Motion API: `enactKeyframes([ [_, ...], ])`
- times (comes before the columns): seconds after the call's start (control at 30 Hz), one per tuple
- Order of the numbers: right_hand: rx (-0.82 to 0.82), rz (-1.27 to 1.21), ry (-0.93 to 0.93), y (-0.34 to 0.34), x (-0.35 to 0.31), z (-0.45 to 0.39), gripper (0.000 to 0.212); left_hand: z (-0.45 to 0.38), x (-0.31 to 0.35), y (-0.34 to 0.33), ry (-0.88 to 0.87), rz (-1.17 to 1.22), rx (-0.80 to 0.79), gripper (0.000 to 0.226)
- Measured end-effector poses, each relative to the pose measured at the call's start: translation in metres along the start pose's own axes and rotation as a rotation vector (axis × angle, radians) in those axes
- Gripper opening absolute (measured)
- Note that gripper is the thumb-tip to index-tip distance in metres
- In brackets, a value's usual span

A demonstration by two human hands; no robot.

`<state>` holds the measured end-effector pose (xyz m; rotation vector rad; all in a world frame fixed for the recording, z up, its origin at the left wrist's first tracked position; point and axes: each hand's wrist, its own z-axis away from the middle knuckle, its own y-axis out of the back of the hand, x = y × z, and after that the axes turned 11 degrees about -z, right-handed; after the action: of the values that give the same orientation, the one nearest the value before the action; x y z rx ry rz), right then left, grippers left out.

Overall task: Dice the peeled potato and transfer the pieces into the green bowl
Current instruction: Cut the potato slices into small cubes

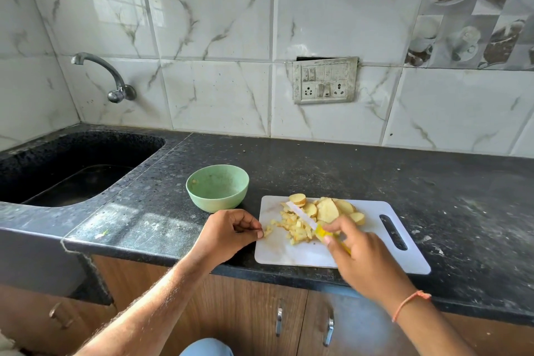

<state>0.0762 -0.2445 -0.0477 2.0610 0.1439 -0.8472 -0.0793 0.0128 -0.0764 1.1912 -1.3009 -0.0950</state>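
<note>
We hold the knife (312,224) in our right hand (367,260), fingers wrapped round its yellow handle, the white blade pointing up and left across the board (289,251). Our left hand (228,235) sits at the board's left edge with fingers curled; its fingertips touch a small piece at the rim of the diced pile, though we cannot tell whether they actually pinch it. The potato lies in two lots at frame centre right: a heap of small dice (294,230) on the left of the blade, and a row of thick round slices (328,209) along the board's upper edge, uncut into cubes. The bowl (217,187) stands just left of the board's upper corner and looks bare inside apart from faint marks, so we judge the job roughly halfway through the cutting, with the slices left to dice and the whole transfer not yet begun. The dice look moist, pale yellow and irregular; the slices are smooth-faced ovals. The board is a flat white plastic rectangle with rounded corners and a slot handle on its right. The bowl is matt, pale green, round and deep. The counter (375,170) is dark speckled stone, dusty.
</note>
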Motion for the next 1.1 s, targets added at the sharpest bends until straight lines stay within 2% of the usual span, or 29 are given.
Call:
enactKeyframes([
  [0.17,0.186,-0.67,-0.196,0.012,0.043,-0.001,0.009,-0.007,0.004,-0.003,0.052,0.057,-0.04,0.011],
  [0.23,0.191,-0.769,-0.231,0.012,0.046,-0.003,0.012,-0.014,0.007,-0.003,0.085,0.072,-0.073,0.011],
  [0.33,0.178,-0.79,-0.218,0.01,0.045,-0.006,0.019,-0.025,0.018,-0.009,0.078,0.023,-0.082,0.013],
  [0.4,0.176,-0.812,-0.221,0.011,0.045,-0.005,0.019,-0.033,0.029,-0.018,0.024,-0.044,-0.078,0.014],
  [0.5,0.184,-0.826,-0.215,0.012,0.046,-0.004,0.018,-0.047,0.047,-0.024,-0.001,-0.022,-0.101,0.012],
  [0.67,0.2,-0.836,-0.224,0.013,0.046,-0.005,0.019,-0.077,0.069,-0.013,-0.015,-0.086,0.017,0.009],
  [0.87,0.203,-0.86,-0.232,0.014,0.048,-0.005,0.019,-0.102,0.073,-0.012,-0.066,-0.571,-0.269,0.032],
  [1.1,0.198,-0.859,-0.237,0.013,0.05,-0.006,0.017,-0.11,0.084,-0.014,-0.045,-0.624,-0.381,0.04],
])
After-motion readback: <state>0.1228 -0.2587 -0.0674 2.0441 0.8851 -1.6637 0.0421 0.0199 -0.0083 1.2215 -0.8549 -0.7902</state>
